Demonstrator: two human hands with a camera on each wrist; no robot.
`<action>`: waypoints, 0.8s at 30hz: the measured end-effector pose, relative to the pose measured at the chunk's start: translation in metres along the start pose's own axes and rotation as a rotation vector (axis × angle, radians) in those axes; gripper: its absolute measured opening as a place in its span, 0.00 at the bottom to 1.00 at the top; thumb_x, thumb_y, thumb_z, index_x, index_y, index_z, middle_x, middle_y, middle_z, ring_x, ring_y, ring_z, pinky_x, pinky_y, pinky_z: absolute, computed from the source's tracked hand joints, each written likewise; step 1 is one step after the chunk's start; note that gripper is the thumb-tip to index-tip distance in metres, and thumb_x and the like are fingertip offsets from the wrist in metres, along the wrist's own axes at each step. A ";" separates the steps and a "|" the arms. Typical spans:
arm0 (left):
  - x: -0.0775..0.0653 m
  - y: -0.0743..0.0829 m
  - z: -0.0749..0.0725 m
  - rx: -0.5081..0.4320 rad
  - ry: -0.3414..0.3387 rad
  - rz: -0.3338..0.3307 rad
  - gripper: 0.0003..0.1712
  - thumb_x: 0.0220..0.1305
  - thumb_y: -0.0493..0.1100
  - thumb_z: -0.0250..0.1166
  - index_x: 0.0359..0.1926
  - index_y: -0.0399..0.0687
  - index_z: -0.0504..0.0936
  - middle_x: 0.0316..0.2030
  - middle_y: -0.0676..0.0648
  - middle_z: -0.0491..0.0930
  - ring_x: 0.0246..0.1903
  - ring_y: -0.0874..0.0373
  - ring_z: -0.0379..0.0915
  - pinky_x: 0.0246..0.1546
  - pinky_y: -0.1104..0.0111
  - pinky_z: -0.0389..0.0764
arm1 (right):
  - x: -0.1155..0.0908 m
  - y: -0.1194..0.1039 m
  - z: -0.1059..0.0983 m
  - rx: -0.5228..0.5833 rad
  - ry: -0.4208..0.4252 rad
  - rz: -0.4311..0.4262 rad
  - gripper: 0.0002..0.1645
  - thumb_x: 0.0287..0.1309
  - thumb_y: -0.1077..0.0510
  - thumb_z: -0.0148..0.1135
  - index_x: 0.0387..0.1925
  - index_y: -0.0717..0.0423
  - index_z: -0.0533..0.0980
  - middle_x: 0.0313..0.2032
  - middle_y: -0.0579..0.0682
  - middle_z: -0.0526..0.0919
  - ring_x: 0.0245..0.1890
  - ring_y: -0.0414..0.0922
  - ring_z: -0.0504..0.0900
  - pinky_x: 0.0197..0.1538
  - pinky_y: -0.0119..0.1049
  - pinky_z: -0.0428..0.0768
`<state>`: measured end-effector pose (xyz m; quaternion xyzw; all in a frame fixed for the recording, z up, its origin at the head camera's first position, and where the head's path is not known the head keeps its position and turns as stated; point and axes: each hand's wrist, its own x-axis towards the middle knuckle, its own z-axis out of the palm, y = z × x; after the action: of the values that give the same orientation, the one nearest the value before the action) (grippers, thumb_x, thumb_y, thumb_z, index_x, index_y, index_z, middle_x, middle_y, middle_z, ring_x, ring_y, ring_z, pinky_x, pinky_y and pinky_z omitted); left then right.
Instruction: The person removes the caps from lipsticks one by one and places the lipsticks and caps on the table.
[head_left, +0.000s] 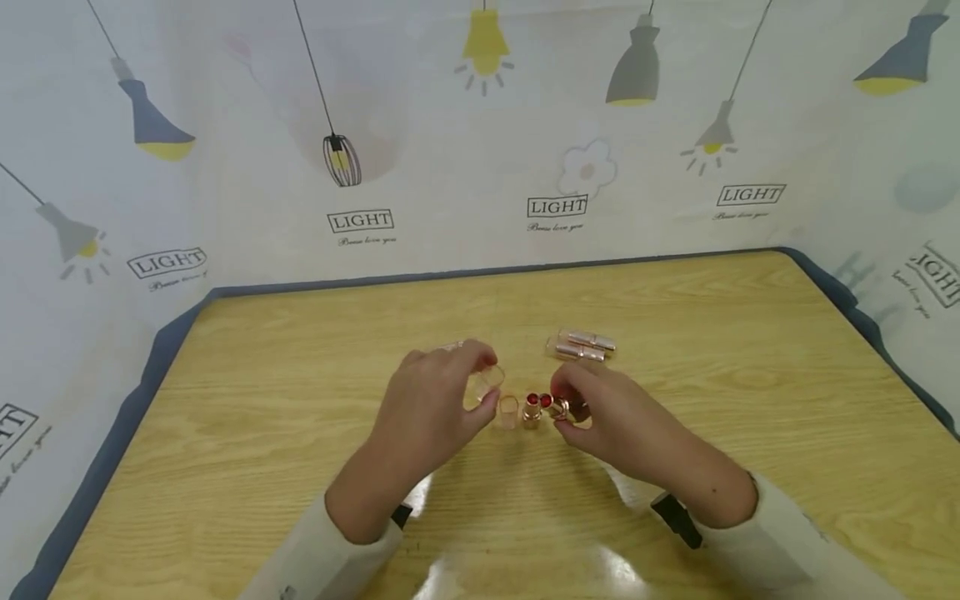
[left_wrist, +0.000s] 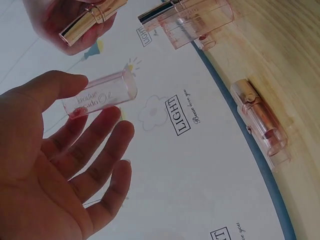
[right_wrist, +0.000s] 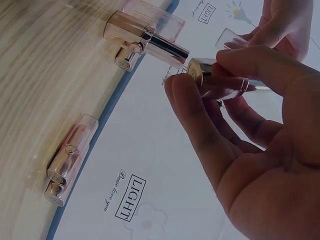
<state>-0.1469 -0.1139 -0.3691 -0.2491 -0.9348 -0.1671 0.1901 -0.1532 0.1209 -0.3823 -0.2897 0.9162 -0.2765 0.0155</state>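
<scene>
1. I have a wood-grain table (head_left: 247, 433) across the lower view, everything gathered near its middle.
2. The right hand (head_left: 618, 417) pinches an uncapped lipstick (left_wrist: 92, 20) between thumb and fingers, just right of the upright one. I judge it light, stiff and slick; I'd grip the gold base and spare the soft red tip (head_left: 546, 401).
3. The left hand (head_left: 438, 404) pinches a clear cap (left_wrist: 102, 95), its outer fingers loose. I expect very light, smooth plastic that might crack if dropped; I'd favour its sides.
4. Farther back, two capped lipsticks (head_left: 591, 353) lie side by side, gold within clear covers; I can't tell their shades.
5. Between the hands, a second lipstick (head_left: 532, 412) stands upright, its gold tube holding red.
6. Just beside it stands another cap (head_left: 509, 412); I see nothing inside.
</scene>
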 end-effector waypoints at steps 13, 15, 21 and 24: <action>-0.004 0.004 -0.001 -0.016 -0.123 -0.002 0.16 0.55 0.49 0.74 0.44 0.57 0.80 0.31 0.59 0.81 0.28 0.65 0.74 0.27 0.71 0.74 | -0.002 -0.001 0.008 -0.015 -0.108 0.010 0.15 0.54 0.61 0.73 0.38 0.46 0.75 0.32 0.38 0.80 0.31 0.35 0.78 0.33 0.27 0.77; -0.003 0.005 0.000 -0.003 -0.153 -0.007 0.16 0.55 0.50 0.74 0.43 0.58 0.80 0.30 0.60 0.81 0.25 0.65 0.73 0.26 0.71 0.73 | -0.001 0.000 0.009 -0.004 -0.120 0.018 0.15 0.54 0.62 0.73 0.38 0.46 0.74 0.32 0.38 0.79 0.29 0.34 0.77 0.32 0.26 0.77; -0.002 0.006 0.005 -0.018 -0.272 -0.028 0.16 0.56 0.52 0.74 0.44 0.58 0.82 0.31 0.60 0.83 0.21 0.67 0.71 0.22 0.72 0.70 | 0.001 0.004 0.011 0.066 -0.159 0.039 0.15 0.54 0.65 0.71 0.38 0.48 0.74 0.32 0.41 0.80 0.27 0.32 0.75 0.30 0.26 0.77; -0.002 0.009 0.009 -0.016 -0.296 -0.018 0.15 0.57 0.54 0.74 0.44 0.58 0.83 0.31 0.60 0.84 0.22 0.66 0.73 0.23 0.72 0.70 | 0.001 0.007 0.014 0.105 -0.172 0.040 0.15 0.54 0.67 0.71 0.38 0.50 0.74 0.32 0.41 0.80 0.27 0.32 0.75 0.30 0.27 0.77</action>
<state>-0.1430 -0.1041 -0.3764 -0.2640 -0.9535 -0.1376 0.0467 -0.1553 0.1181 -0.3981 -0.2929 0.9013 -0.2977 0.1148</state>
